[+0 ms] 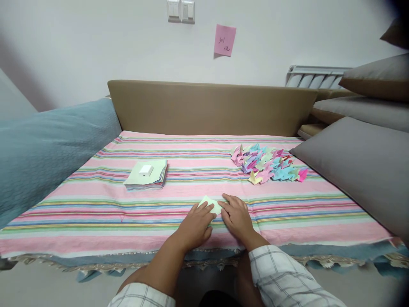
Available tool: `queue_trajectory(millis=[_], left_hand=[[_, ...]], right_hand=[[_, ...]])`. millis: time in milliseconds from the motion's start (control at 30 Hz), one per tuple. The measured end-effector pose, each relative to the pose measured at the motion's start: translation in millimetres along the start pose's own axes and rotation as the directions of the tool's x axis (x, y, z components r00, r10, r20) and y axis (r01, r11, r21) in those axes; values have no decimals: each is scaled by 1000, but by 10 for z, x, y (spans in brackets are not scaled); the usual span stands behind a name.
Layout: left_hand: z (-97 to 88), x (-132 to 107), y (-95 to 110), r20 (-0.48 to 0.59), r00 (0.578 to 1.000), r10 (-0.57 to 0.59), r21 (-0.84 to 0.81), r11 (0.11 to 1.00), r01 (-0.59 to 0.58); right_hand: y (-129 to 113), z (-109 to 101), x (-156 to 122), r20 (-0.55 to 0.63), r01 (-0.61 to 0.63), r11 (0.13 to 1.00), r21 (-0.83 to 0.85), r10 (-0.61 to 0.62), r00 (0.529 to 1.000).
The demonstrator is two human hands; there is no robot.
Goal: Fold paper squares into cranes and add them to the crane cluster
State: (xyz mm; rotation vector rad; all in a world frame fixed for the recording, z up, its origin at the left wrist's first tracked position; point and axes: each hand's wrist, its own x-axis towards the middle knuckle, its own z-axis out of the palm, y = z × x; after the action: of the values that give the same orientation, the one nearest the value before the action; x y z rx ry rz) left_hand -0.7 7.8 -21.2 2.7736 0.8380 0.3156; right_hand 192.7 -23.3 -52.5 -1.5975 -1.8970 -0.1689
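A small pale green piece of paper [217, 208] lies on the striped cloth in front of me, partly covered by my fingers. It seems to be folded, but its exact shape is hidden. My left hand [195, 224] rests flat over its left side with the fingers stretched out. From the right, my right hand [238, 216] reaches its fingertips to the paper's right edge, fingers extended and a little apart. To the left is a stack of coloured paper squares [156, 170], light green on top. Folded paper cranes [265, 164] in many colours lie clustered at the right.
A small white box [145, 170] sits on the paper stack. The striped cloth [105, 204] covers the seat. A brown backrest [211, 108] stands behind, a blue-covered cushion [57, 149] at left, and grey cushions [364, 162] at right. A pink note [225, 40] hangs on the wall.
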Motion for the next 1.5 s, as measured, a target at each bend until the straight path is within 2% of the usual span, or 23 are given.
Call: queue_trajectory(millis=[333, 533, 800, 1000, 1067, 1200, 1367, 1500], left_hand=[[-85, 59, 69, -44, 999, -30, -1, 1000, 30], [-59, 91, 79, -45, 996, -77, 19, 997, 78], [-35, 95, 64, -41, 996, -85, 18, 996, 86], [-35, 98, 68, -50, 995, -87, 14, 996, 88], [-38, 101, 72, -54, 995, -89, 14, 996, 90], [-50, 106, 77, -49, 995, -92, 13, 996, 92], [-54, 72, 55, -29, 996, -81, 11, 997, 81], [-71, -5, 9, -15, 995, -99, 33, 995, 99]], right_hand=[[11, -32, -57, -56, -89, 992, -87, 84, 995], [56, -44, -97, -34, -77, 988, -136, 73, 997], [112, -63, -163, 1, -66, 978, -198, 67, 998], [76, -78, -161, -42, -78, 983, -168, 72, 997], [5, -84, -146, -10, -11, 990, -142, 9, 1000], [-137, -62, -111, 144, 143, 984, -107, -127, 981], [-163, -30, -90, 267, 155, 984, -89, -126, 955], [-146, -38, -90, 301, 158, 983, -97, -122, 946]])
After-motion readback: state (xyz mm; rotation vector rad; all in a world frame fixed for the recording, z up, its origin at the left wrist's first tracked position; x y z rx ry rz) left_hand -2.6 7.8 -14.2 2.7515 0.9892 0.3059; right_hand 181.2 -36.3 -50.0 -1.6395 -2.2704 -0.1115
